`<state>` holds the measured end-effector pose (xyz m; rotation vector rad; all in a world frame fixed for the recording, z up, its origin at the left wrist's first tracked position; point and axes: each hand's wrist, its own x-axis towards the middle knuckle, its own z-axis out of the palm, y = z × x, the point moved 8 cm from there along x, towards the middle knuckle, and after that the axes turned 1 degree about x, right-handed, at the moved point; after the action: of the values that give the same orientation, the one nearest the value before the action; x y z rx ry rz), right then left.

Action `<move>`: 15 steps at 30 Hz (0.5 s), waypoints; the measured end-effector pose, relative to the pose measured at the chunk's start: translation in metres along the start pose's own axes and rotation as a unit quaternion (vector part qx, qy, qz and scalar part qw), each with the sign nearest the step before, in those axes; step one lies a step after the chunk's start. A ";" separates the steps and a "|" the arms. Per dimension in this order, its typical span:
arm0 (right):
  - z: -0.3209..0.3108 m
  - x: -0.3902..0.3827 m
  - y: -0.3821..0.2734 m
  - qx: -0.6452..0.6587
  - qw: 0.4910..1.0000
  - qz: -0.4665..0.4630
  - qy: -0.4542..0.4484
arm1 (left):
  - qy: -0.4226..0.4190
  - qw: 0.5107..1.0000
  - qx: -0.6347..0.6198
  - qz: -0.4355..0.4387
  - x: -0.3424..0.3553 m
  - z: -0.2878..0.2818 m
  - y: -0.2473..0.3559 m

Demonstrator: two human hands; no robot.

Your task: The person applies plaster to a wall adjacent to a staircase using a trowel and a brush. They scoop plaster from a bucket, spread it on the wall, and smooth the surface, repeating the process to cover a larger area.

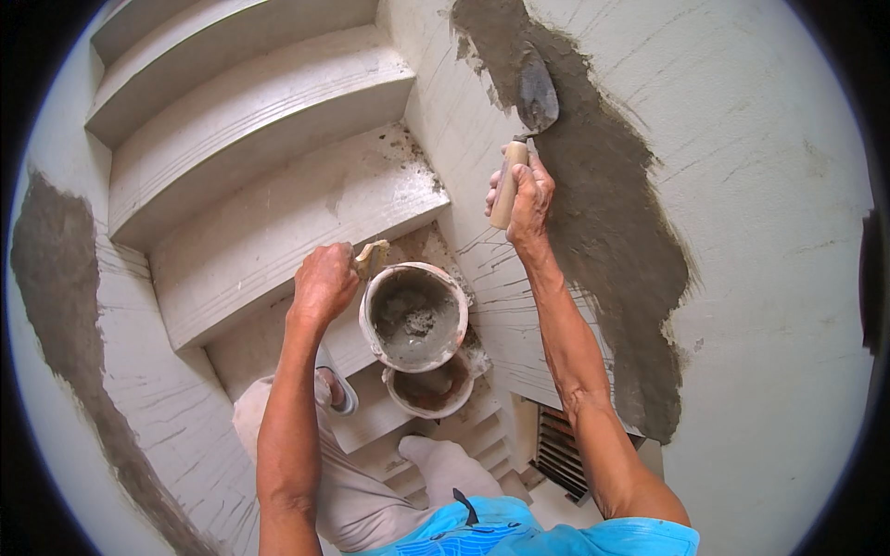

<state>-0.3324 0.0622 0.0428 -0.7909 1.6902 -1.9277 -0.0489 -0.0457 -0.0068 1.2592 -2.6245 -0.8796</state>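
My right hand [527, 199] is closed round the pale wooden handle of a trowel [538, 93], whose metal blade lies on or just over a long patch of grey mortar [612, 241] on the right wall. My left hand [324, 278] grips a small pale yellow object [373, 252] that I cannot clearly make out, just above and left of a pale bucket [413, 324] with grey mortar inside. A second bucket [428, 397] shows partly beneath it, with a brownish inside.
Curved pale steps [250, 120] rise at upper left, with more below my legs. The left wall has another dark mortar band [56, 269]. A slatted vent [556, 445] sits low by my right arm. My foot in a sandal [338, 389] stands left of the buckets.
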 end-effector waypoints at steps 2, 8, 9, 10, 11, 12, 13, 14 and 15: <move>-0.010 0.003 0.001 -0.007 1.000 -0.010 0.008 | -0.010 1.000 -0.002 -0.010 0.001 0.000 0.000; -0.013 -0.042 0.002 0.071 0.995 -0.019 0.064 | -0.003 1.000 0.011 -0.012 -0.001 -0.005 -0.007; -0.009 -0.042 -0.004 0.053 0.997 -0.028 0.058 | -0.003 1.000 0.011 -0.010 -0.001 -0.005 -0.007; -0.006 -0.038 -0.004 0.038 0.998 -0.022 0.050 | -0.002 1.000 0.011 -0.007 -0.001 -0.004 -0.008; -0.003 -0.032 -0.003 0.025 0.999 -0.016 0.042 | -0.001 1.000 0.011 -0.005 -0.002 -0.003 -0.008; -0.002 -0.024 -0.004 0.010 0.999 -0.013 0.035 | -0.004 1.000 0.007 -0.007 -0.001 -0.002 -0.007; -0.003 -0.015 -0.002 0.023 0.999 -0.003 0.029 | -0.008 1.000 0.002 -0.008 0.000 -0.001 -0.005; -0.004 -0.007 -0.005 0.017 0.999 -0.012 0.025 | -0.011 1.000 -0.002 -0.010 0.001 -0.001 -0.003; -0.003 -0.001 -0.006 0.012 1.000 -0.019 0.019 | -0.014 1.000 -0.001 -0.009 0.001 0.000 -0.002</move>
<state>-0.3339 0.0660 0.0484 -0.7882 1.6834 -1.9969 -0.0485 -0.0476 -0.0081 1.2825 -2.6368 -0.9073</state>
